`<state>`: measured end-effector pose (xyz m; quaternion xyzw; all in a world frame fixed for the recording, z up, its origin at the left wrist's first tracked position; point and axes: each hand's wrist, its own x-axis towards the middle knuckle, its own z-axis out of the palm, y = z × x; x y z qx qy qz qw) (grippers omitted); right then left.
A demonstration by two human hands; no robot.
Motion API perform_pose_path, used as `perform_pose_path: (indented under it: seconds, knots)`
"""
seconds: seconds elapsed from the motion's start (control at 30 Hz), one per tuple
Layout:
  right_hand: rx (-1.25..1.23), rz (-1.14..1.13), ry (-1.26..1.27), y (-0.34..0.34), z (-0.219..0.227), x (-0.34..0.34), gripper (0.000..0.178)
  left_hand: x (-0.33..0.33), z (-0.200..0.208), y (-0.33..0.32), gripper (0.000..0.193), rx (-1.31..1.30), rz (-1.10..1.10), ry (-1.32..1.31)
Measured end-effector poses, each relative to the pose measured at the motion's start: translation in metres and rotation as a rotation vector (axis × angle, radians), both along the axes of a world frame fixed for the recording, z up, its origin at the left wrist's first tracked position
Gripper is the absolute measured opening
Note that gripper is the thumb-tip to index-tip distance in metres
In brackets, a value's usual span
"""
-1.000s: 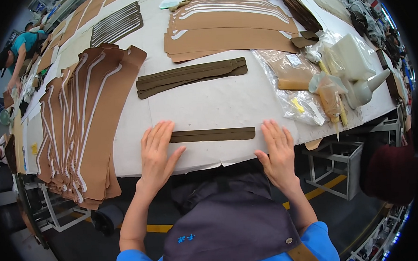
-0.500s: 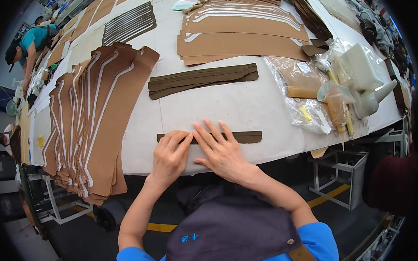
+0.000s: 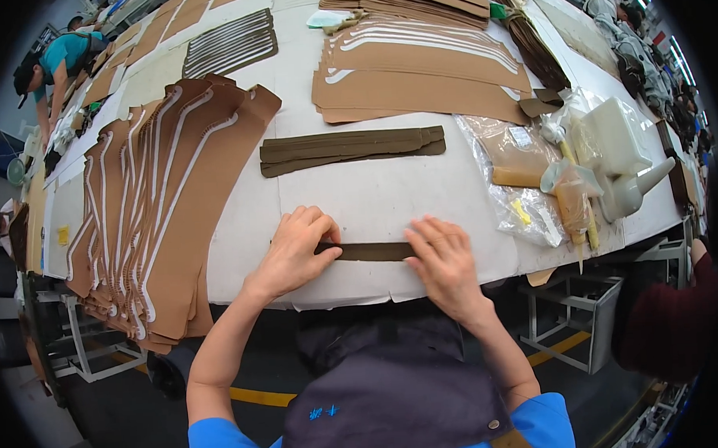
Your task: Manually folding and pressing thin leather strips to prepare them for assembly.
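Observation:
A narrow dark brown strip (image 3: 374, 252) of leather-like material lies crosswise near the table's front edge. At its left end my left hand (image 3: 300, 249) is closed, thumb and fingers pinching the strip. The right end is covered by my right hand (image 3: 447, 266), whose thumb and curled fingers close on it from either edge. Both ends of the strip are hidden under my hands. Farther back lies a low, uneven pile of similar dark brown strips (image 3: 352, 151).
Fanned brown panels with white lines (image 3: 166, 208) lie at left. Stacked brown panels (image 3: 417, 89) and a slotted dark sheet (image 3: 231, 45) are farther back. At right are a clear plastic bag (image 3: 517, 181), an amber-filled bottle (image 3: 574, 206) and a white container (image 3: 616, 137). Another person (image 3: 63, 61) works far left.
My hands have moved apart from the strip's middle toward its two ends. Flat, stretched fingers have become curled around it. The whole view has shifted slightly.

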<state>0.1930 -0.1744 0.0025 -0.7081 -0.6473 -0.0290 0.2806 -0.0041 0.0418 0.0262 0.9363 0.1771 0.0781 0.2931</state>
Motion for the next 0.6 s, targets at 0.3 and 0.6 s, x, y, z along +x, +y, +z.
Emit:
perform_pose_path:
  seconds: [0.3, 0.6]
  knots:
    - [0.103, 0.215, 0.21, 0.072, -0.003, 0.005, 0.035, -0.002, 0.005, 0.02, 0.026, -0.393, 0.192, -0.086]
    - [0.146, 0.18, 0.228, 0.177, 0.008, 0.098, 0.015, 0.041, -0.02, 0.086, 0.019, -0.024, 0.527, -0.654]
